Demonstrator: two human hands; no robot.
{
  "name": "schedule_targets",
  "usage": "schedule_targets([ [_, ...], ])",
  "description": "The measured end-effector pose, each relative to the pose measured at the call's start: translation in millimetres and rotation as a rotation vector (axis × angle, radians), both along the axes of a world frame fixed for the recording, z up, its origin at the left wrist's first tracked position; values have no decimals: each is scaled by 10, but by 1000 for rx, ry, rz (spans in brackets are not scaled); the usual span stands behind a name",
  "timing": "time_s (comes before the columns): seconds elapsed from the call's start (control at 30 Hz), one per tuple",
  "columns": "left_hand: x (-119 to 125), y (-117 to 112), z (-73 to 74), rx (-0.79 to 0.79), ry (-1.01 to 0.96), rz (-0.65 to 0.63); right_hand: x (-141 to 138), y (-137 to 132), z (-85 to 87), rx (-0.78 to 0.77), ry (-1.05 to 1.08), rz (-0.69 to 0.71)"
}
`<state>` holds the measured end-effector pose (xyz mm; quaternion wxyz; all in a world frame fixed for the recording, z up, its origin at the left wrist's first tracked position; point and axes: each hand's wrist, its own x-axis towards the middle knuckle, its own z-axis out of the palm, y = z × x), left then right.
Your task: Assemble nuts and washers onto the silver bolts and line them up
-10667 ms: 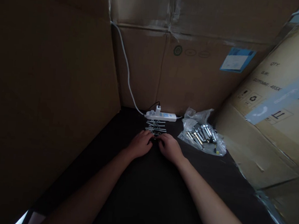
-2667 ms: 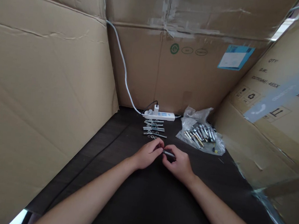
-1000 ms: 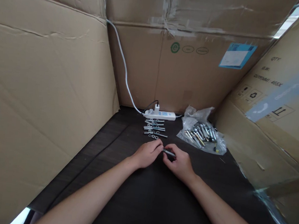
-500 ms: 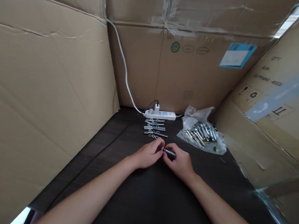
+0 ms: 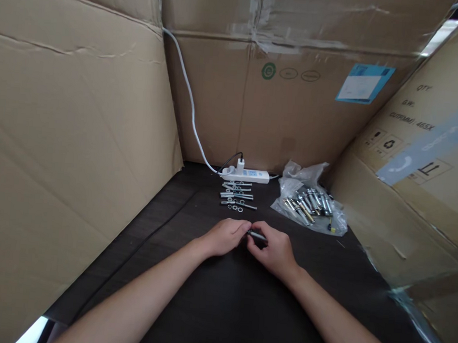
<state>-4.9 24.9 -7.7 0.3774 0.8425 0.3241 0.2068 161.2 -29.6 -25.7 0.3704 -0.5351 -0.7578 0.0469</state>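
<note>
Head view: holding an anchor bolt (image 5: 257, 236) in the right hand (image 5: 275, 246), pinching its end with the left hand (image 5: 226, 237); best to twist gently.

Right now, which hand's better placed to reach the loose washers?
Left hand, probably: nearer the washers and only at the bolt's end, while the right hand holds its shaft.

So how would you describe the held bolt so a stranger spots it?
Between cardboard walls is a dark table, with the left hand and right hand close together. The grey bolt points from the right hand toward the left. Unlike the metal parts in rows or in the clear bag, it is held.
</note>
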Motion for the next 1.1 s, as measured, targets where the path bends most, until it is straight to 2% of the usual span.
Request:
schedule_targets([
  [0.2,5,4,9,-66,-171,19,8,6,-1,7,17,-52],
  [0.33,24,10,-15,-115,-196,-11,17,17,-8,3,31,-82],
  [0.6,8,5,-17,-63,-100,-11,10,15,-13,-20,47,-79],
  [0.83,50,54,-84,145,9,56,7,15,-34,-13,75,-30],
  [0.97,41,46,-55,106,-95,75,14,18,-33,-18,92,-38],
  [1.1,28,17,2,67,-211,40,28,29,-35,-39,110,-75],
])
